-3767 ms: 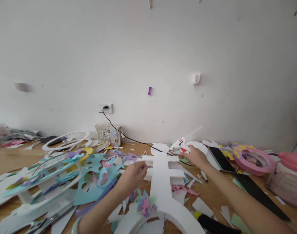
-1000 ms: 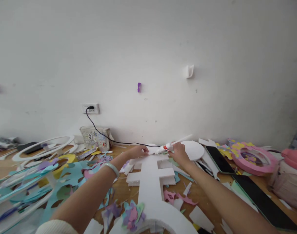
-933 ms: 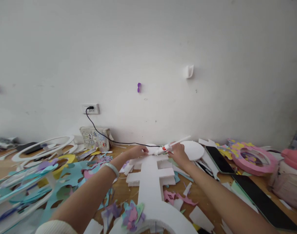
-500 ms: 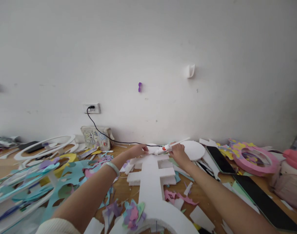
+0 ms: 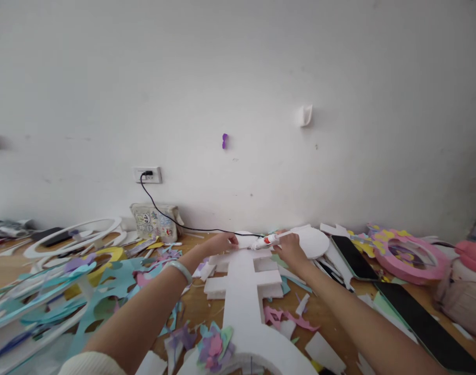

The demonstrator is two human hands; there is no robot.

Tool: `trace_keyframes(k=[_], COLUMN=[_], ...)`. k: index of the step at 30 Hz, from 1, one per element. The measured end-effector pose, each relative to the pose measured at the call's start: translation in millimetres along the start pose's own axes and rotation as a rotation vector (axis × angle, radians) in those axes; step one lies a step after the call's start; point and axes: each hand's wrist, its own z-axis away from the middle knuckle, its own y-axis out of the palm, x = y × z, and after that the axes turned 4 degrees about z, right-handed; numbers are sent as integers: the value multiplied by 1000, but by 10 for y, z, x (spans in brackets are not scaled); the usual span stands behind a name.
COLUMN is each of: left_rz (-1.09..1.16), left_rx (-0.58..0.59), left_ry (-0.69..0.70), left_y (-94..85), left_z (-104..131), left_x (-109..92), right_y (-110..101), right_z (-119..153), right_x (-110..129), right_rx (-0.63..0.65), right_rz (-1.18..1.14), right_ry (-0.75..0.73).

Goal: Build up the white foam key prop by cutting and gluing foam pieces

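At the far end of a long white foam piece (image 5: pixel 241 291) with side tabs and a ring-shaped near end, both hands work close together. My right hand (image 5: pixel 291 250) is closed around the back of a white glue gun (image 5: pixel 268 240) with a red-orange patch; its front end points left, low over the foam. My left hand (image 5: pixel 224 242), with a pale bangle on the wrist, has its fingers bent at the foam's far left end. What its fingertips pinch, if anything, is too small to make out. Paper flowers (image 5: pixel 214 346) sit on the ring.
A black cord (image 5: pixel 198 228) runs from the wall socket (image 5: pixel 147 175) to the glue gun area. Coloured paper scraps (image 5: pixel 116 286) and white rings (image 5: pixel 75 237) crowd the left. To the right lie a white disc (image 5: pixel 312 242), phones (image 5: pixel 353 258) and a pink ring (image 5: pixel 413 258).
The long white stick that stuck out above my right hand no longer shows there. My right hand has shifted slightly right along the glue gun. My left hand stays nearly in place.
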Motion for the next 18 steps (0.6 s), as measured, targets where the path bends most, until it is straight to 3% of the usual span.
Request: trace_keyframes(k=[9,18], left_rz=[-77,-190], left_rx=[-56,-95], left_ry=[37,196], left_y=[21,20], left_z=[66,205], left_x=[-30,-190], right_y=[-54,-45], right_z=[7,-100], right_x=[-80,-171], right_rx=[-88,-147], right_rz=[-212,-459], right_ry=[230,499])
